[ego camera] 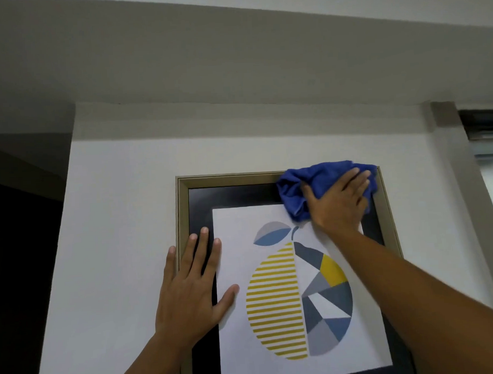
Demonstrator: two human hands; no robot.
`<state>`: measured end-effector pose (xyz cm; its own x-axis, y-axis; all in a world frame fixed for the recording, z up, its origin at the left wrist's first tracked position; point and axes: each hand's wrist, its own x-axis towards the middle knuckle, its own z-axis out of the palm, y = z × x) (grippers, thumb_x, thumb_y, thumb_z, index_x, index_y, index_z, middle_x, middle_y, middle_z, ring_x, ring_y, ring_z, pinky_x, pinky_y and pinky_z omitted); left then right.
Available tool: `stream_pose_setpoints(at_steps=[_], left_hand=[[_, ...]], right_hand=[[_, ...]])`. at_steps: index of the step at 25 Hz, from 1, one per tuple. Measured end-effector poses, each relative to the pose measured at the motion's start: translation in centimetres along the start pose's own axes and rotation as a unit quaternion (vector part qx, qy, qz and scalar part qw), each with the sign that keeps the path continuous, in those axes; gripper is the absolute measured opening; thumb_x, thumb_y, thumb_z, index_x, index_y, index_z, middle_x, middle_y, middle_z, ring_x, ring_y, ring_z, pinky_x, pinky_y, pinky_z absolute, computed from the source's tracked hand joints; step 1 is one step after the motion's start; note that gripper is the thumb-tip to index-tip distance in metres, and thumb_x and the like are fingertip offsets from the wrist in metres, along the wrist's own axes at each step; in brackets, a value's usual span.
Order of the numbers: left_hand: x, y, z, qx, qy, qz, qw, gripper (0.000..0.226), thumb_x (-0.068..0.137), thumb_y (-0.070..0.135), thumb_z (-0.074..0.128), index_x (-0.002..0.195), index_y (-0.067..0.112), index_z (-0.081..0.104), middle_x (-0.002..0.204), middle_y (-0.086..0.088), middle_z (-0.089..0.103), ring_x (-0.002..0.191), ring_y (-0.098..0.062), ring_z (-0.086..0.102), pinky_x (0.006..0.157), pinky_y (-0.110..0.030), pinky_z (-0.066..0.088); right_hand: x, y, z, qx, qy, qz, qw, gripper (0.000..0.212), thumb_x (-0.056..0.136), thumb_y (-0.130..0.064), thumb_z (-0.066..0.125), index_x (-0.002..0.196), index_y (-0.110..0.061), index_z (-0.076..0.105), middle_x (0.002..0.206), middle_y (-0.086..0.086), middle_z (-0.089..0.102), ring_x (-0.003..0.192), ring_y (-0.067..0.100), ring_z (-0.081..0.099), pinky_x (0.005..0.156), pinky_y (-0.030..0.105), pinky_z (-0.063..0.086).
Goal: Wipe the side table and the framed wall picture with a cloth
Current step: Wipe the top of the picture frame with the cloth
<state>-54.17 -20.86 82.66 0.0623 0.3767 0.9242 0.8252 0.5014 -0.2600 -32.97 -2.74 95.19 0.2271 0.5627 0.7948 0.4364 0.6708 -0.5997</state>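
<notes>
Wiping now: my right hand presses the blue cloth flat on the top right corner of the framed wall picture.
Fingers, right: spread wide over the cloth, palm down, pinning it rather than pinching.
Fingers, left: my left hand lies open and flat on the frame's left edge, steadying it, holding nothing.
Where the work lies: the unwiped glass runs down and left from the cloth; the frame's long axis stands upright.
Nearer hand: right.
Side table: not in view.
</notes>
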Motion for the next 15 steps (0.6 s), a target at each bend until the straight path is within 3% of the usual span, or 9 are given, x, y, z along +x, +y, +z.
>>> stream_pose_setpoints(at_steps=[4,9,15], left_hand=[[0.1,0.2,-0.2,-0.003,-0.001,-0.002,1.0,0.088,0.09,0.073,0.031,0.157,0.018,0.016,0.167,-0.008,0.011,0.153,-0.028,0.006,0.122,-0.055,0.005],[0.1,0.3,-0.3,-0.01,0.013,0.007,1.0,0.087,0.09,0.069,0.034,0.157,0.016,0.016,0.167,-0.01,0.012,0.153,-0.028,0.008,0.122,-0.054,0.005],[-0.3,0.0,0.0,-0.017,0.013,-0.001,1.0,0.078,0.091,0.067,0.024,0.137,0.011,0.054,0.138,-0.015,0.06,0.134,-0.036,0.045,0.123,-0.052,0.009]], right_hand=[[0.4,0.9,-0.6,-0.031,-0.035,0.034,0.998,0.11,0.088,-0.07,0.042,0.151,0.009,0.0,0.161,0.031,-0.001,0.151,0.041,0.0,0.121,0.05,0.006],[-4.8,-6.2,-0.1,-0.022,-0.112,0.021,0.993,0.104,0.09,-0.065,0.042,0.151,0.011,0.004,0.16,0.033,-0.001,0.15,0.044,-0.001,0.12,0.051,0.007],[-11.2,-14.4,2.2,0.026,-0.162,-0.06,0.985,0.108,0.089,-0.065,0.048,0.15,0.011,0.002,0.159,0.035,-0.004,0.15,0.045,-0.005,0.12,0.051,0.004]])
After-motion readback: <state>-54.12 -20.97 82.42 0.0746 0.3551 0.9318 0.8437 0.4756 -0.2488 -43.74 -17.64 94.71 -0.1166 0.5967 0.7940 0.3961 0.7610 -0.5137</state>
